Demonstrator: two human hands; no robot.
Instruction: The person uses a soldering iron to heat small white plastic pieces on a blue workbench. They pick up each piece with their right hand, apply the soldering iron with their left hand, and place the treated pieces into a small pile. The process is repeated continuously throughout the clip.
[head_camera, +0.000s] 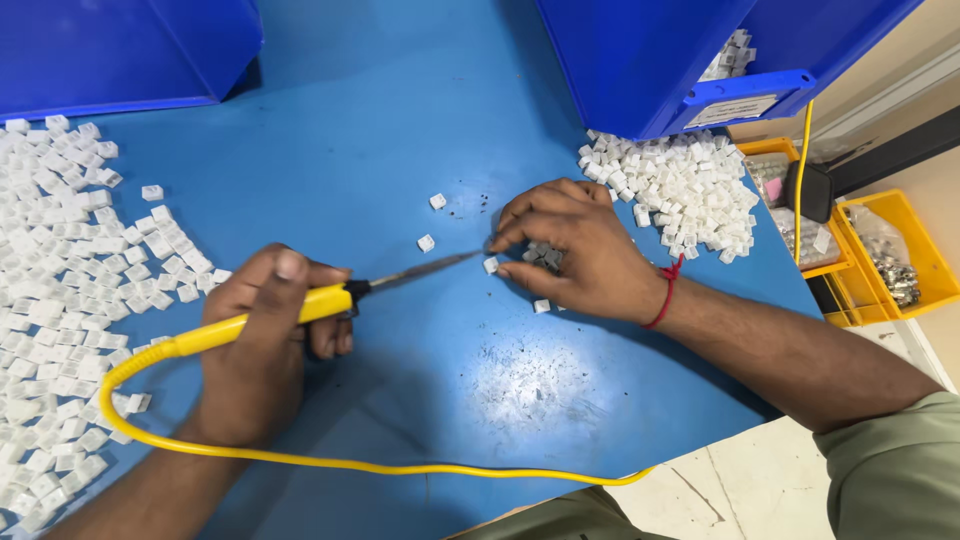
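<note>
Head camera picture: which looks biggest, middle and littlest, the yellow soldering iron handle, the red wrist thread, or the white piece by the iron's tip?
1. Yellow soldering iron handle, longest.
2. Red wrist thread.
3. White piece, tiniest, pinched by the right hand fingers.

Heap of small plastic pieces (70, 290) on the table (400, 120) at left, second heap (690, 190) at right below a bin (650, 50), soldering iron (330, 300) between them, trays (890, 250) beyond the right edge
</note>
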